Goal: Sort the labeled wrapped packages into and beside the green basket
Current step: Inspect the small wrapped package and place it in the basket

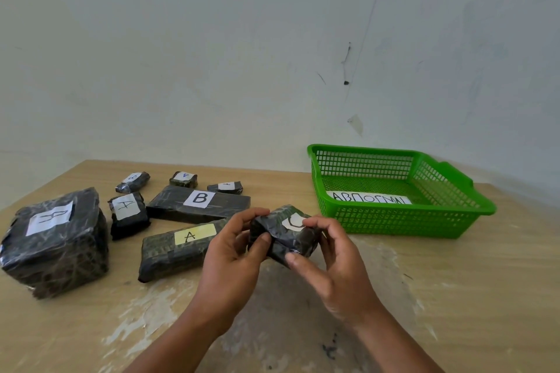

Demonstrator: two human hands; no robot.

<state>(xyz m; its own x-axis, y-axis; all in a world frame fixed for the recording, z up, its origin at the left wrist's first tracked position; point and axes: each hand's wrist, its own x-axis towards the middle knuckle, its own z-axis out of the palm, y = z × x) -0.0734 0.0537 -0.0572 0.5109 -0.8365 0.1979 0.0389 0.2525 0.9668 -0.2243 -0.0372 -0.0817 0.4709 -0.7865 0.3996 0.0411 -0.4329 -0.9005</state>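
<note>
Both hands — left hand (233,254), right hand (330,263) — gripping small black wrapped package (283,235), green basket (400,191) just beyond

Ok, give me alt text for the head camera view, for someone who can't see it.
Both hands, left and right, hold a black wrapped package above a wooden table. A green basket sits to the right; seven labelled packages lie to the left.

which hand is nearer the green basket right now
Right. The right hand grips the held package on the side toward the green basket, just short of its front wall. The left hand grips the package's far side, farther away.
</note>
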